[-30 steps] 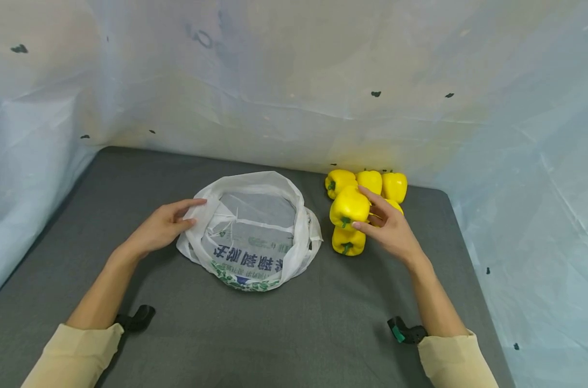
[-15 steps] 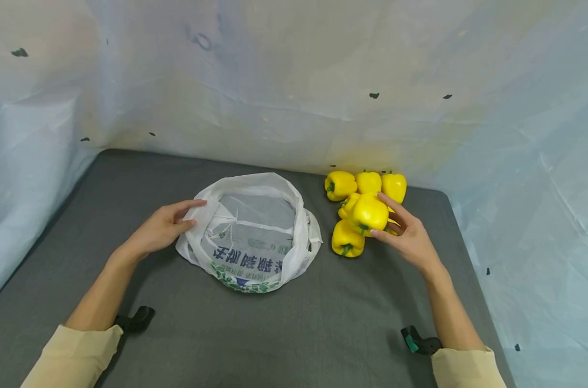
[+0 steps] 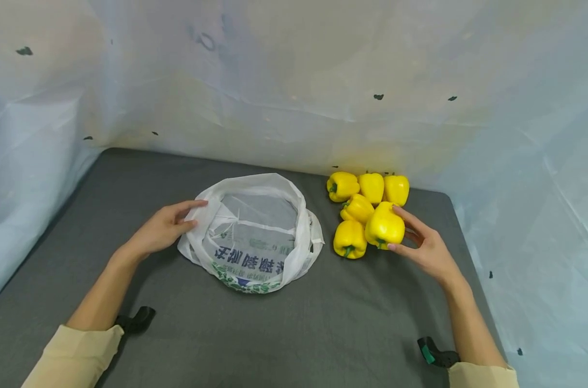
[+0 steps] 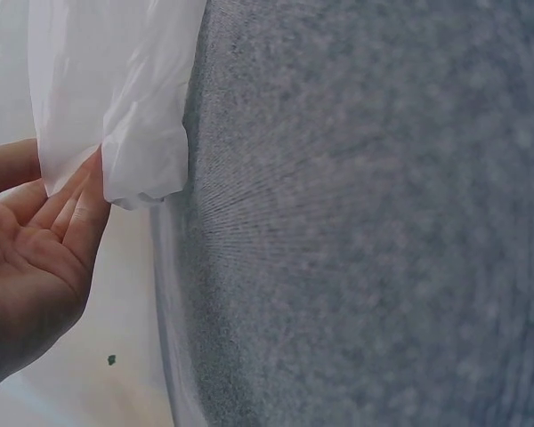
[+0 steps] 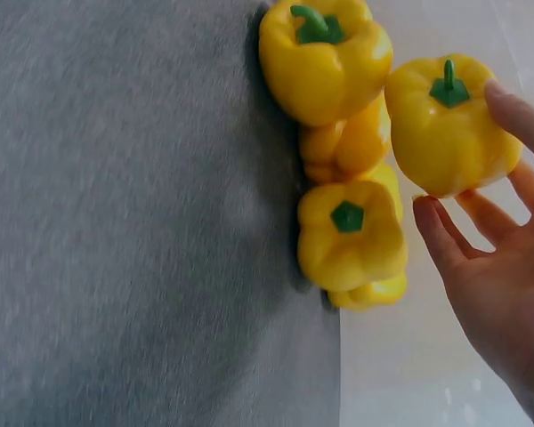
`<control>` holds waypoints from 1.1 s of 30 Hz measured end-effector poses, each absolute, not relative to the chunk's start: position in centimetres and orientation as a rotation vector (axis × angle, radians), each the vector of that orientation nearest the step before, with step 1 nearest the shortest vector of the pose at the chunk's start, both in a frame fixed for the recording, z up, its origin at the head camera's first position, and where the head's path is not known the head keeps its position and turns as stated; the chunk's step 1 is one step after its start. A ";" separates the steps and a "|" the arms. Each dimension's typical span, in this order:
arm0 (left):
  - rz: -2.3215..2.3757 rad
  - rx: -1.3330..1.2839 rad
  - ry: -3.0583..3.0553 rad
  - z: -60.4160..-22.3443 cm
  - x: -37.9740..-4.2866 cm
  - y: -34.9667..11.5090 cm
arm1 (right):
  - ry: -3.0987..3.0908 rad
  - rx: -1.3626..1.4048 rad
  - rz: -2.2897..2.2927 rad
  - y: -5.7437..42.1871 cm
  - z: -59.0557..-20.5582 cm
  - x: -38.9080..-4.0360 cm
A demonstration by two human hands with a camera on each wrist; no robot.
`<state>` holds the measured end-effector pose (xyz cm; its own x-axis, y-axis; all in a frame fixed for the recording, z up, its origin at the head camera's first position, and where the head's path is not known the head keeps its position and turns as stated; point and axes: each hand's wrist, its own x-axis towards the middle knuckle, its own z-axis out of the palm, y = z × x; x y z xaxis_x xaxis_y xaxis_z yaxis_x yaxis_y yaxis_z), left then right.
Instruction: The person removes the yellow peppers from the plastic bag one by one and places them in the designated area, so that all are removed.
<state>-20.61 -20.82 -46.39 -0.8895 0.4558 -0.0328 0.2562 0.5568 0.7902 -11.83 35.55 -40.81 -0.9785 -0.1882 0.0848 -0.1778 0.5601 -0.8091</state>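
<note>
In the head view, a white printed plastic bag (image 3: 247,269) stands on the dark table with its mouth spread wide. My left hand (image 3: 160,229) pinches the left side of its rim; the left wrist view shows the thin film (image 4: 142,133) between thumb and fingers. On the right side, my right hand (image 3: 429,253) grips a yellow bell pepper (image 3: 385,226) with thumb and fingertips. In the right wrist view that pepper (image 5: 449,133) is raised off the table, its green stem facing the camera. Right beside it lies another yellow bell pepper (image 3: 349,240).
Behind the gripped pepper are several more yellow bell peppers (image 3: 371,187), grouped near the table's back edge. A pale plastic sheet (image 3: 294,81) hangs along the back and both sides of the grey table (image 3: 274,339).
My right hand has carried its bell pepper rightward and toward me, uncovering a pepper behind it. The left hand keeps its place on the bag's rim.
</note>
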 end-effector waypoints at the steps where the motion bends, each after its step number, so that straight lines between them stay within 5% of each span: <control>1: 1.244 0.596 2.558 -46.4 -20.6 -20.8 | 2.763 -0.325 -1.422 35.7 -40.9 -11.7; 33: 1.266 0.515 2.538 -46.4 -20.4 -20.5 | 2.664 -0.362 -1.341 37.8 -44.7 -9.7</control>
<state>-20.42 -20.47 -46.37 -0.9039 0.4217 -0.0714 0.1964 0.5577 0.8065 -9.70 37.80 -44.67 -0.9618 -0.2734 -0.0141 -0.1515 0.5745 -0.8044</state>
